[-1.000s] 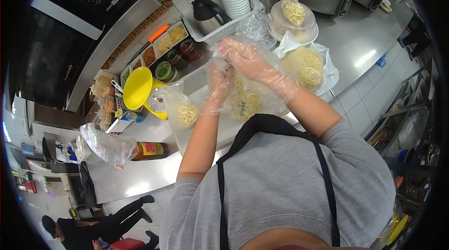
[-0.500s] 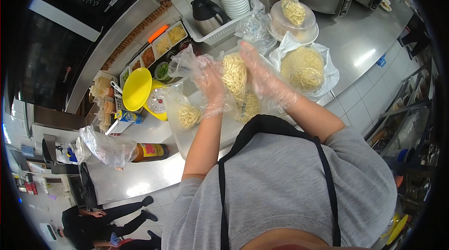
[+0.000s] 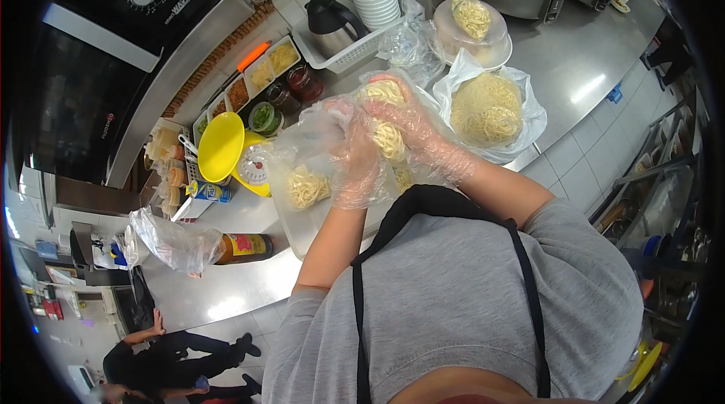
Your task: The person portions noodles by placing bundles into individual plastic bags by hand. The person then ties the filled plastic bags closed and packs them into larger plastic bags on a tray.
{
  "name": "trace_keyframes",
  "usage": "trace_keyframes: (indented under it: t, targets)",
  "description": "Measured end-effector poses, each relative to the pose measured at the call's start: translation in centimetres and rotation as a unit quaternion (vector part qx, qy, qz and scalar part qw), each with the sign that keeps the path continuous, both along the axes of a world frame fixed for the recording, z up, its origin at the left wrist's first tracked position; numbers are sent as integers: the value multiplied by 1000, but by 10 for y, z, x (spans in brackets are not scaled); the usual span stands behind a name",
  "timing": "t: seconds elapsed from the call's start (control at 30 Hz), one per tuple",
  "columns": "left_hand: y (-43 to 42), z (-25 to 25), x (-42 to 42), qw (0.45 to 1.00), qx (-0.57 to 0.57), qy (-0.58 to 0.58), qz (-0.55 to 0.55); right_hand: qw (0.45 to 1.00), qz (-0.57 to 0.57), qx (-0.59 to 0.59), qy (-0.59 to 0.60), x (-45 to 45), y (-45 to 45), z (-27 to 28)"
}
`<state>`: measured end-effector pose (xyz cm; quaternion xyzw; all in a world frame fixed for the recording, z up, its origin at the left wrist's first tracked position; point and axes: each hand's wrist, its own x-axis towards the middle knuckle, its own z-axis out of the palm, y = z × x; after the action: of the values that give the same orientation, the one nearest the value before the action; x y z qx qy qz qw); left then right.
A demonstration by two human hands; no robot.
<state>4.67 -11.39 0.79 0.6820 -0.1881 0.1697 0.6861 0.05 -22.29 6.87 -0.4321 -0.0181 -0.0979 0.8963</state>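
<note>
A: In the head view, where is the noodle portion?

B: Between the two gloved hands, in clear plastic, above the white tray.

A: Which way does its long axis run?

B: Roughly away from the wearer's chest, toward the white bowls. The near end slants slightly to the wearer's right. Neither end looks like a distinct tip, so I can't name a front.

A: And the hands?

B: The right hand is curled, its fingers pressed across the middle of the portion, so noodles show above and below them. The left hand is bent close on the other side, among crumpled plastic; I can't tell whether its fingers pinch anything.

A: What lies about them?

B: A loose-looking nest of noodles sits in the tray beside the left wrist. To the right is a large noodle mound in an open white bag. The yellow scale stands left of the tray, and a capped bottle lies nearer the counter's edge.
</note>
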Motion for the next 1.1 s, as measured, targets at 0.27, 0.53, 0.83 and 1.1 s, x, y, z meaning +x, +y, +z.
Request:
trace_keyframes:
  t: [0.27, 0.53, 0.83, 1.1]
  targets:
    - [8, 73, 9, 995, 7, 89, -33, 936, -50, -343, -65, 25, -28, -1]
    - [1, 45, 35, 971, 106, -136, -166, 673, -228, -633, -307, 7, -21, 62]
    - [5, 30, 27, 927, 273, -256, -12, 848, 22, -529, 35, -15, -10, 76]
    - [0, 38, 19, 936, 304, -129, -118, 980, -40, -187, 51, -1, -13, 45]
